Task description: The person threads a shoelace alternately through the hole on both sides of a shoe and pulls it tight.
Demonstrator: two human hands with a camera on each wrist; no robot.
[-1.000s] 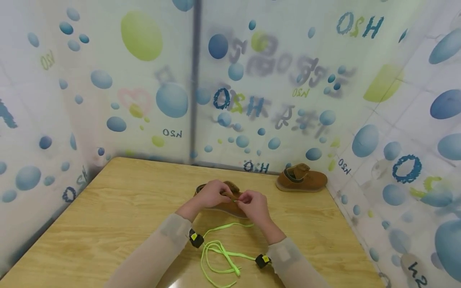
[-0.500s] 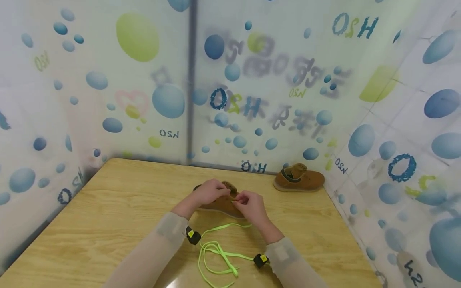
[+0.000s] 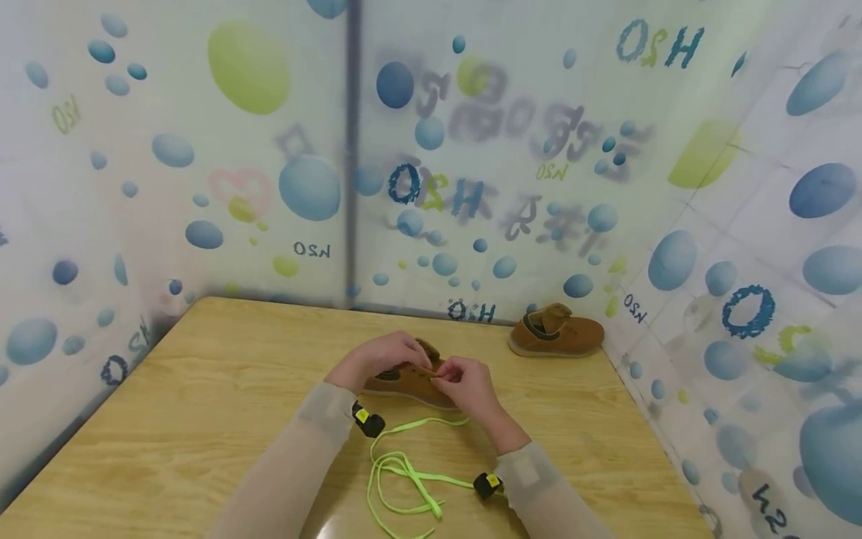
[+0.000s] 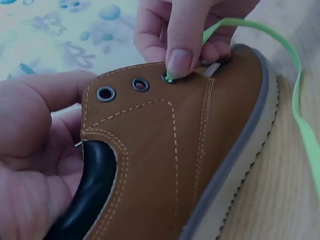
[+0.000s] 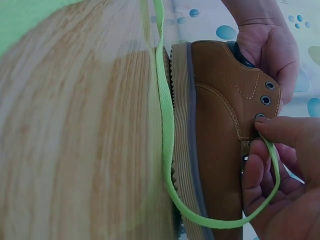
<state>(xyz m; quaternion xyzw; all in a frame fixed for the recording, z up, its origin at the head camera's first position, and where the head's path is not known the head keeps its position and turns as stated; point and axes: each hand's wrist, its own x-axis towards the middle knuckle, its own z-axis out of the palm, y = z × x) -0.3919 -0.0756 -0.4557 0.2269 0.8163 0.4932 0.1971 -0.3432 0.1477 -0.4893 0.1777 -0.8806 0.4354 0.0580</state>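
A brown shoe [image 3: 412, 385] with dark metal eyelets [image 4: 140, 85] lies on the wooden table, toe towards the right. My left hand [image 3: 385, 355] holds its eyelet flap at the ankle opening, with fingers reaching behind the leather in the left wrist view. My right hand [image 3: 469, 383] pinches a flat neon-green shoelace [image 5: 167, 130] at the eyelet nearest the toe end of the flap. Its thumb [image 4: 181, 55] presses there, and a bit of green shows in that eyelet. From the fingers, the lace loops down past the sole. Whatever lies behind the flap is mostly hidden.
A second brown shoe [image 3: 566, 337] stands at the table's back right corner, by the wall. The loose shoelace [image 3: 404, 464] lies coiled on the table [image 3: 202, 419] between the forearms. Black wrist cameras [image 3: 368, 421] sit on both cuffs. Patterned curtain walls enclose the table.
My left hand has shifted slightly back and left along the flap, uncovering more of the eyelets. The right hand stays at the same eyelet. The head view has turned slightly right.
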